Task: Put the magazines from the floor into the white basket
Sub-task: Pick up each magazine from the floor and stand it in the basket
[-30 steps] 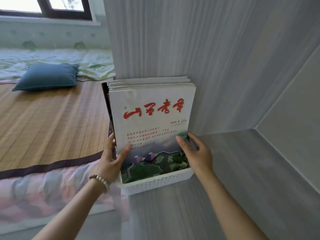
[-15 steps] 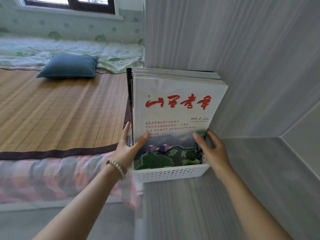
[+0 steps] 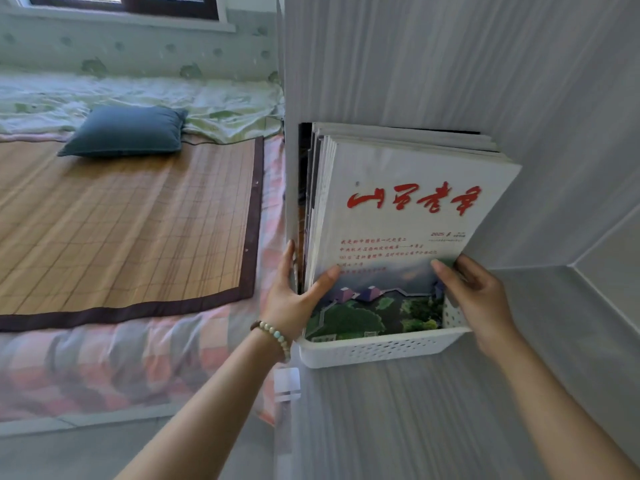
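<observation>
Both hands, left hand (image 3: 294, 299) and right hand (image 3: 479, 299), were kept pinched on the magazines (image 3: 408, 230) standing in the white basket (image 3: 374, 351). Since a second earlier only the viewpoint had shifted relative to the basket; loading was judged nearly finished.

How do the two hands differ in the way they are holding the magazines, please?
The left hand wears a bead bracelet; the right hand is bare. The left hand grips the magazines at their left edge, fingers reaching up beside the stack; the right hand grips the right edge, beside the basket wall. Both press a thumb on the front cover, low down, with the stack standing upright in the basket.
</observation>
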A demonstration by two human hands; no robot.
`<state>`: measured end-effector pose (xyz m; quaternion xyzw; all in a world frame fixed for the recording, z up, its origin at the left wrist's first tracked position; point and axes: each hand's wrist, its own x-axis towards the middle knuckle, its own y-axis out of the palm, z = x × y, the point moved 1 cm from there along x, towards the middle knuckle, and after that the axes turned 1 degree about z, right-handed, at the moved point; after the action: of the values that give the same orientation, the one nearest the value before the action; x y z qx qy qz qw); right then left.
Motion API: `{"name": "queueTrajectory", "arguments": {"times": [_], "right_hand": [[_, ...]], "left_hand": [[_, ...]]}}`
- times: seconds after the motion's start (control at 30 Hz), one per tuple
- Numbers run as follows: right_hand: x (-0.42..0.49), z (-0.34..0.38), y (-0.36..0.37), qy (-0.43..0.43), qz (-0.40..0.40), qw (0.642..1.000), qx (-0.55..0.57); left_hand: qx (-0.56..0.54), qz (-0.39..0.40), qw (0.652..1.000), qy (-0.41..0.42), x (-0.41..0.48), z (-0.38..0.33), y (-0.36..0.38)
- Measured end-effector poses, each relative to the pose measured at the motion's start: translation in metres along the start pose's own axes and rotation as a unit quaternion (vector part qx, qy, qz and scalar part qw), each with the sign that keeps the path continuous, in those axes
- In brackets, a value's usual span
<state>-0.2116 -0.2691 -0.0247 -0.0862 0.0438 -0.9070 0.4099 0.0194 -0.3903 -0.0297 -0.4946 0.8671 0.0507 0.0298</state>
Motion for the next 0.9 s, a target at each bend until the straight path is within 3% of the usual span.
{"name": "queueTrajectory", "arguments": {"times": [0.33, 0.43, 0.5, 0.67, 0.9], "right_hand": [[-0.003, 0.001, 0.006, -0.025, 0.022, 0.998, -0.043], [0.002, 0.005, 0.003, -0.031, 0.054, 0.99, -0.131], [0.012, 0.017, 0.003, -0.008, 0.079, 0.989, -0.125], [0.039, 0.039, 0.012, 0.046, 0.179, 0.983, -0.01], [0.037, 0.052, 0.024, -0.058, 0.087, 0.994, 0.031]], "left_hand": [[0.047, -0.023, 0.998, 0.029, -0.004, -0.003, -0.006], [0.159, -0.043, 0.981, 0.108, -0.003, -0.011, -0.005], [0.183, -0.05, 0.97, 0.149, 0.0, -0.02, -0.003], [0.119, -0.047, 0.98, 0.151, 0.008, -0.03, 0.01], [0.047, -0.103, 0.981, 0.161, 0.007, -0.025, 0.005]]}}
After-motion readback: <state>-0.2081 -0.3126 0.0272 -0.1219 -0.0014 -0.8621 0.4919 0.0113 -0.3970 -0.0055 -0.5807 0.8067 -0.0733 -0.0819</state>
